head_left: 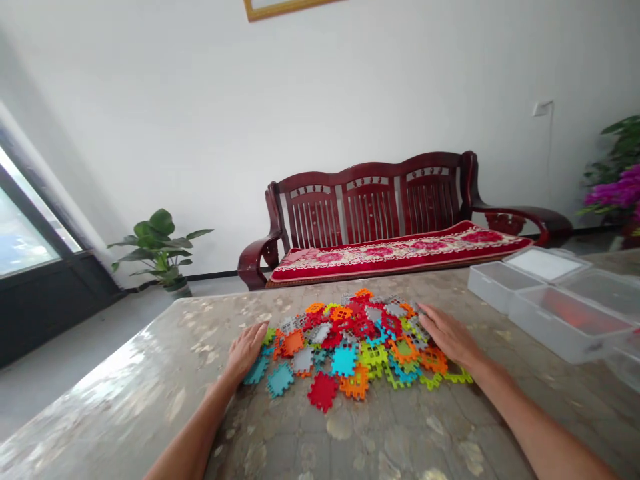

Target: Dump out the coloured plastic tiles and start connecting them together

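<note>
A heap of plastic interlocking tiles [344,360] in red, orange, blue, green and grey spreads over the table in front of me. Some tiles are solid squares with notched edges, others are window-like frames. My left hand [247,348] rests at the heap's left edge, open, beside teal and green tiles. At the right edge lies my right hand [447,333], also open, fingers stretched along grey and orange tiles. Neither hand appears to hold a tile. A red tile [323,392] lies at the heap's near edge.
Clear plastic boxes [570,337] stand at the table's right, one with red pieces inside. The table [340,440] has a patterned, shiny cover. Behind it are a dark wooden bench [370,207] with a red cushion [375,255] and a potted plant [163,250].
</note>
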A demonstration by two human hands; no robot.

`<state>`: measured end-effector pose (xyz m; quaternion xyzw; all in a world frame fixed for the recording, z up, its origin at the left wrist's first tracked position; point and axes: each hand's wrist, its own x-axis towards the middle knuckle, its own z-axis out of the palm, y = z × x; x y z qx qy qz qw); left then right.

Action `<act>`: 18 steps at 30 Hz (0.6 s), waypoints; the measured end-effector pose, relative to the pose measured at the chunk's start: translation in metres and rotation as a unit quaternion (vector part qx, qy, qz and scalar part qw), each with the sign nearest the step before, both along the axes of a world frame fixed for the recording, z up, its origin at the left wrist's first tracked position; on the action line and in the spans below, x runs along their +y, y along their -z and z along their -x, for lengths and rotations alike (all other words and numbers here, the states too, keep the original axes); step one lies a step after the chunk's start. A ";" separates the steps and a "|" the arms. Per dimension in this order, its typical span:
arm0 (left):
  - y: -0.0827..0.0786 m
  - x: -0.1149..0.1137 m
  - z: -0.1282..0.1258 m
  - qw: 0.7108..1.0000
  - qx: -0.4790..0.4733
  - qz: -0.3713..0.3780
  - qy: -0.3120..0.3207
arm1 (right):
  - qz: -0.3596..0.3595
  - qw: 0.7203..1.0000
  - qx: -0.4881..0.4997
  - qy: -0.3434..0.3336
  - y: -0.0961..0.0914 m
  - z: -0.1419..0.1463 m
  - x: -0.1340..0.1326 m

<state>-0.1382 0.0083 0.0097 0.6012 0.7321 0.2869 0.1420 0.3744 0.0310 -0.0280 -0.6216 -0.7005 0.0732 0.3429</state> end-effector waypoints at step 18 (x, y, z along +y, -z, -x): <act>-0.001 0.014 -0.067 0.978 -0.157 -0.127 -0.041 | -0.013 0.999 0.010 -0.043 -0.010 0.013 -0.011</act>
